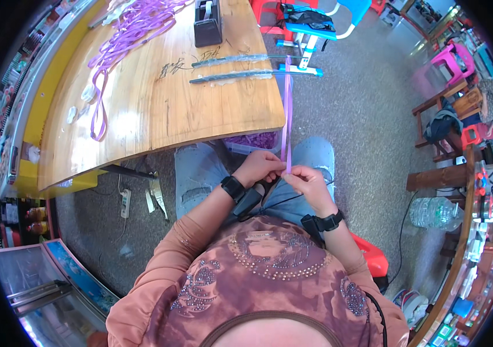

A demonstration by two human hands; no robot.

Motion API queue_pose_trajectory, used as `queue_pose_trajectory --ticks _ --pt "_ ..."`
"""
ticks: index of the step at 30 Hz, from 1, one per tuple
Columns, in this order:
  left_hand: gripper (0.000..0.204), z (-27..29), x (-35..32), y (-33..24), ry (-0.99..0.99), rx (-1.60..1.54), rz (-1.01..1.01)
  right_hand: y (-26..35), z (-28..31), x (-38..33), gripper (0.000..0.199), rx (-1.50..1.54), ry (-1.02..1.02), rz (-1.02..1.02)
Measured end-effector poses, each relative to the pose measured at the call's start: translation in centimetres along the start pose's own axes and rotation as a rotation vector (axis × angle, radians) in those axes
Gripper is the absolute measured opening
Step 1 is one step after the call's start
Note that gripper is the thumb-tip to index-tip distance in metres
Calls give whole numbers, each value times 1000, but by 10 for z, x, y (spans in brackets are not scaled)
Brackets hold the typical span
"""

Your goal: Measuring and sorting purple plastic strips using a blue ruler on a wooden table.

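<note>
A flat purple ribbon point(288, 115) runs from the end of two dark rods toward my lap, just past the right edge of the wooden table point(217, 110). Clear tape appears to fix the far rod point(232, 59) and the near rod point(229, 76) to the tabletop, and both stick out over its edge. At the ribbon's near end my left hand point(260, 168) pinches it between thumb and fingers. Right beside it, my right hand point(310, 185) is also closed on the ribbon. The exact spot between the fingertips is too small to make out.
On the table lie a heap of purple ribbons point(136, 26) and a black tape dispenser point(208, 30). Under its edge stands a bin of purple pieces point(252, 140). A power strip point(125, 203) lies on the floor at left; a large plastic bottle point(436, 213) is at right.
</note>
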State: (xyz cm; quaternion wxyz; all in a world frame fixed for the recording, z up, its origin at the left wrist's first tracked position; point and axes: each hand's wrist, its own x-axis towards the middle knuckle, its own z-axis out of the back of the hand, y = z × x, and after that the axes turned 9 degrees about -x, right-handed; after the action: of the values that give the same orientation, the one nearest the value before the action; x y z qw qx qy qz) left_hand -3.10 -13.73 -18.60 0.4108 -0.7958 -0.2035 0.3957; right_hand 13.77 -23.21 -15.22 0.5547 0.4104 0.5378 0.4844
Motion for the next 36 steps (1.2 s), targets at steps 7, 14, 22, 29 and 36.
queue_pose_trajectory --ticks 7,14,22,29,36 --pt "22 -4 4 -4 9 83 -80 0 8 3 17 152 28 -118" --pt "22 -8 -3 -7 146 217 13 3 14 1 17 214 17 -143" --pt "13 -7 -1 -7 181 219 49 19 13 16 14 113 14 -89" --pt "13 -9 -3 -8 151 211 64 65 7 52 13 -68 -77 55" --pt "14 -2 3 -1 150 173 86 96 4 95 14 36 -175 118"
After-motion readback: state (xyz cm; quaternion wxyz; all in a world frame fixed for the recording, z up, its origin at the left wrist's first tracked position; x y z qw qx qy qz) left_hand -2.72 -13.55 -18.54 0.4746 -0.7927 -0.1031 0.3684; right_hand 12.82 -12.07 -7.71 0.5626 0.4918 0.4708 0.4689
